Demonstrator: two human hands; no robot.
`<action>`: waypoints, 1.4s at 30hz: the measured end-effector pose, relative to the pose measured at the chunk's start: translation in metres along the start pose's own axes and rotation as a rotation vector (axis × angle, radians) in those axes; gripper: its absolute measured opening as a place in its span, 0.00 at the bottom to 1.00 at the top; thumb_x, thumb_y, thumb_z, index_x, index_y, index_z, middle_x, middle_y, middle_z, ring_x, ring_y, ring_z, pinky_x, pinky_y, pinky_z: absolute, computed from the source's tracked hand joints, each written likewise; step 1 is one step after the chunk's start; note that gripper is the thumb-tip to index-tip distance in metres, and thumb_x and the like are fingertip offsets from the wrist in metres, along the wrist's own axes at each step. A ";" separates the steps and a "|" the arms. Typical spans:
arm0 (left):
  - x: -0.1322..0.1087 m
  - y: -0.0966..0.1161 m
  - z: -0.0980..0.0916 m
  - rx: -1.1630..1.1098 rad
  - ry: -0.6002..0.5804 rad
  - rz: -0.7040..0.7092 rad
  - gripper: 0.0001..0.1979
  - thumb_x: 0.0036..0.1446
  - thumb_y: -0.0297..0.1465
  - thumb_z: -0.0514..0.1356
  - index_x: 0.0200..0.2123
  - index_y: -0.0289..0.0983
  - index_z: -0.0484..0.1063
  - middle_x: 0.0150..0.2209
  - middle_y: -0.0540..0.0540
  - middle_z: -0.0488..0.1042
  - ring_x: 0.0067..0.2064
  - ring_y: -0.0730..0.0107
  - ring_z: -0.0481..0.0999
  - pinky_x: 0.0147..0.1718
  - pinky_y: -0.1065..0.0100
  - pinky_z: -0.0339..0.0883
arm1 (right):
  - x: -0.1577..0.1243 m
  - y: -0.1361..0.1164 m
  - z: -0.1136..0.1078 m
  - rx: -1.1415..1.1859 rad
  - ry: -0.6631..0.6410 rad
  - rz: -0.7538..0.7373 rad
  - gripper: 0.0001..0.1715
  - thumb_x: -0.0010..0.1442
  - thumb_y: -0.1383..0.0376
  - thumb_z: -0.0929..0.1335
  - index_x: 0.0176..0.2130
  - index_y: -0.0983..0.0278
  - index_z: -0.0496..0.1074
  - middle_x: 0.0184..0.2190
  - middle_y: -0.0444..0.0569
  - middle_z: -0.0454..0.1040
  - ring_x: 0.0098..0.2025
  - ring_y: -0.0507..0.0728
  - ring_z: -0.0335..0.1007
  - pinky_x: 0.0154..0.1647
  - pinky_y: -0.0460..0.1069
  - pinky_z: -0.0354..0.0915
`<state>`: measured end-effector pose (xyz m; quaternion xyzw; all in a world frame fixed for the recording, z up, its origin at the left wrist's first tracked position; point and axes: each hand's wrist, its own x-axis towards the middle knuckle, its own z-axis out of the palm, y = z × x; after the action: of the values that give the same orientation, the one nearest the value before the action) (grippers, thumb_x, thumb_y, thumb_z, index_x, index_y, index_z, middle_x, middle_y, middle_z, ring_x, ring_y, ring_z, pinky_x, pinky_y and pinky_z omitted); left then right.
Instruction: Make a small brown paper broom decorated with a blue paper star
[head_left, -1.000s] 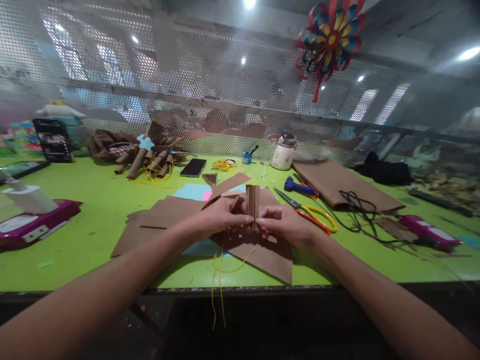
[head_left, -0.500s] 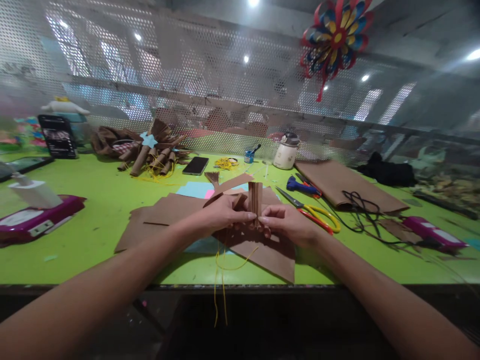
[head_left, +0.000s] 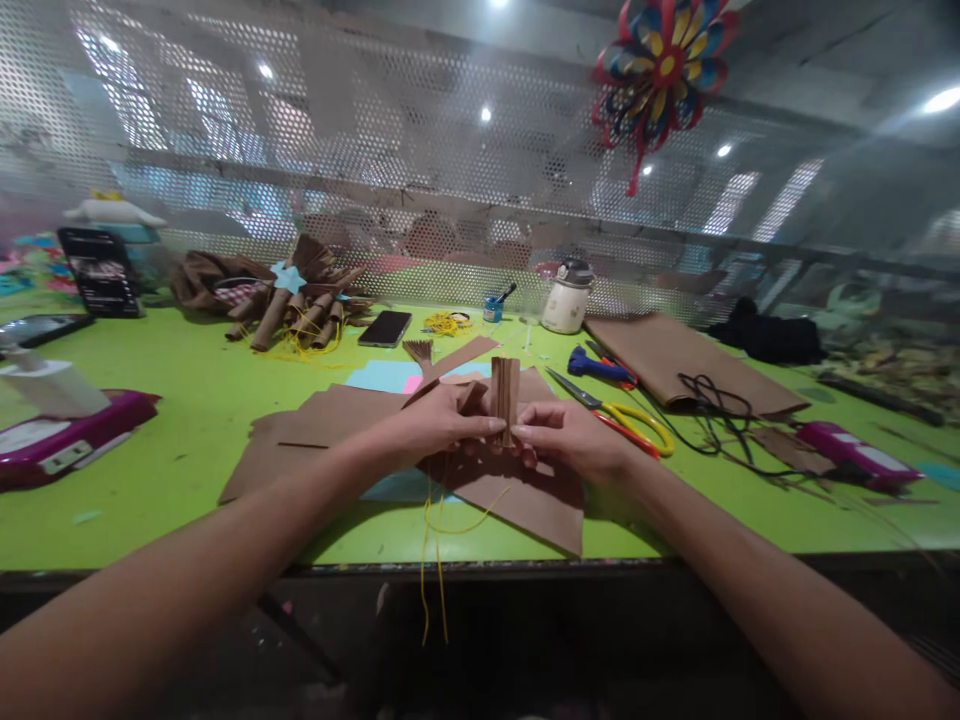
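A pleated strip of brown paper (head_left: pixel 505 392) stands upright between my two hands, its narrow folds pressed together. My left hand (head_left: pixel 459 420) pinches its lower left side between thumb and fingers. From the other side, my right hand (head_left: pixel 553 436) pinches its lower right edge. Yellow string (head_left: pixel 435 530) hangs below my left hand and trails past the table's front edge. Beneath both hands lie flat sheets of brown paper (head_left: pixel 525 500). A small brown fringed piece (head_left: pixel 418 352) lies just beyond my left hand.
Yellow-handled scissors (head_left: pixel 641 425) and a blue-handled tool (head_left: pixel 600 368) lie right of my hands. Behind stand a white jar (head_left: pixel 566 300), a black phone (head_left: pixel 385 328) and brown paper rolls (head_left: pixel 281 315). A folded brown sheet (head_left: pixel 690 365) and black cable (head_left: pixel 720 400) lie farther right.
The whole view has shifted slightly, so everything sits a little farther left. Both hands keep their pinch on the pleated paper, with hardly any visible movement.
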<state>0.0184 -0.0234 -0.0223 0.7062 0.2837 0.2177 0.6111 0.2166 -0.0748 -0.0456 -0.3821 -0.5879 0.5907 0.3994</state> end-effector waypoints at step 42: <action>0.004 0.003 -0.008 -0.262 0.154 -0.062 0.23 0.48 0.49 0.57 0.30 0.32 0.69 0.24 0.41 0.74 0.19 0.75 0.67 0.12 0.76 0.41 | 0.000 0.003 0.009 -1.565 0.277 -0.592 0.09 0.57 0.73 0.59 0.30 0.66 0.66 0.28 0.50 0.67 0.30 0.54 0.59 0.31 0.48 0.53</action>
<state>0.0168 -0.0149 -0.0182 0.5925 0.3204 0.2873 0.6810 0.2083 -0.0783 -0.0487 -0.4477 -0.8487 -0.1677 0.2264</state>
